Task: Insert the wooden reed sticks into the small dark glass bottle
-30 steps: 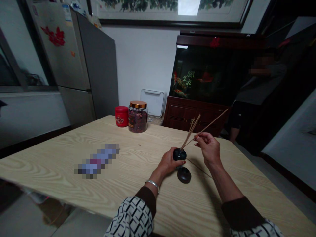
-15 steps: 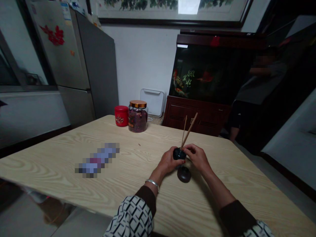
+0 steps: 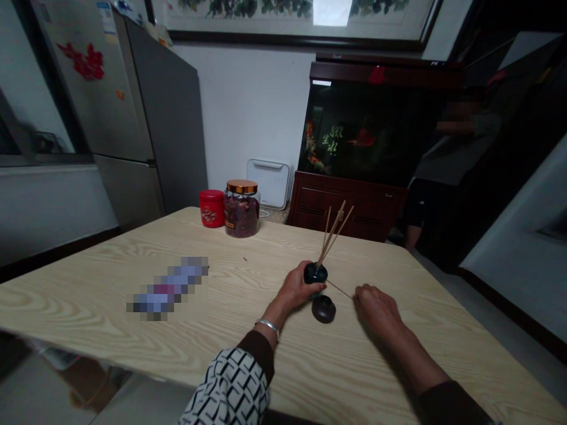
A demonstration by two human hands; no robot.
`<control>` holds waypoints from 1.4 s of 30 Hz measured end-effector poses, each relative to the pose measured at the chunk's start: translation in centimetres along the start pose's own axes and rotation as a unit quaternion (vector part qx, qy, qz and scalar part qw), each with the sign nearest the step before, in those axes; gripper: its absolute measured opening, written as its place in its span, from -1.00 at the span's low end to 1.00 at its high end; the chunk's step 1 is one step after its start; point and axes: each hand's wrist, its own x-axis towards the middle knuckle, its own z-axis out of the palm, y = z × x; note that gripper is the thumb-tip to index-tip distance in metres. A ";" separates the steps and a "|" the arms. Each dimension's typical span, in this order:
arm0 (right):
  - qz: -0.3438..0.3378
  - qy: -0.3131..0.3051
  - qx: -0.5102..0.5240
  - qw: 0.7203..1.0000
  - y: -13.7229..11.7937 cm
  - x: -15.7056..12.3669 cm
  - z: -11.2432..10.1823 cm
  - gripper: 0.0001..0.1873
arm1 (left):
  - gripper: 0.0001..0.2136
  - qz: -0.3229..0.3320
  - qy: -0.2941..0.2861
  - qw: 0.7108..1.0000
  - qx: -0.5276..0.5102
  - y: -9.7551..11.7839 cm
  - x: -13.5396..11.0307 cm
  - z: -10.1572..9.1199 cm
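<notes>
Head view: the left hand [image 3: 296, 289] is closed around a small dark holder [image 3: 315, 273] resting on the counter [image 3: 110, 283]. Three thin sticks [image 3: 331, 233] already stand in the holder, fanning up and away. A loose stick [image 3: 340, 289] lies flat just right of the holder, with the right hand [image 3: 376, 307] lowered over its far end; whether the fingertips pinch it cannot be told. So that stick, at least, is not yet in. A dark round piece [image 3: 323, 309] sits just in front of the holder. Well behind the holder stand a glass jar [image 3: 241, 209] and a red tin [image 3: 211, 208].
</notes>
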 end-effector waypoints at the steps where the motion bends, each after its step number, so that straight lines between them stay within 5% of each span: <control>1: -0.001 -0.014 -0.001 1.000 -0.1 0.3 -0.1 -0.74 | -0.43 0.001 0.001 1.000 -0.001 -0.1 0.0 0.0; 5: 0.021 -0.028 0.054 0.998 0.7 1.0 -0.8 -0.77 | -0.42 -0.005 0.000 1.000 0.000 -0.1 0.1 0.0; 8: 0.077 0.029 0.231 0.970 2.2 1.3 -1.4 -0.84 | -0.44 -0.004 -0.002 1.000 0.004 0.0 0.0 0.0; 10: 0.127 0.082 0.417 0.896 3.0 1.6 -2.1 -0.85 | -0.45 -0.003 -0.002 1.000 0.004 0.1 0.0 -0.1; 13: 0.172 0.150 0.650 0.725 3.0 2.2 -4.0 -0.66 | -0.43 -0.005 0.002 1.000 -0.002 0.1 0.0 0.0; 15: 0.169 0.184 0.726 0.641 2.0 2.6 -5.5 -0.54 | -0.41 -0.008 0.003 1.000 -0.004 0.0 0.0 0.0; 19: 0.150 0.228 0.770 0.577 -0.6 3.7 -7.6 -0.65 | -0.43 -0.005 0.002 1.000 -0.006 0.0 0.1 0.0; 25: 0.123 0.253 0.762 0.583 -2.8 5.5 -7.5 -0.68 | -0.46 0.001 0.002 1.000 -0.008 0.0 0.0 0.1; 33: 0.063 0.242 0.712 0.656 -4.3 6.5 -6.7 -0.70 | -0.45 0.000 0.000 1.000 -0.006 -0.2 0.1 0.0; 42: -0.014 0.199 0.546 0.814 -6.2 6.7 -5.6 -0.77 | -0.46 0.003 -0.004 1.000 0.025 0.1 0.1 -0.2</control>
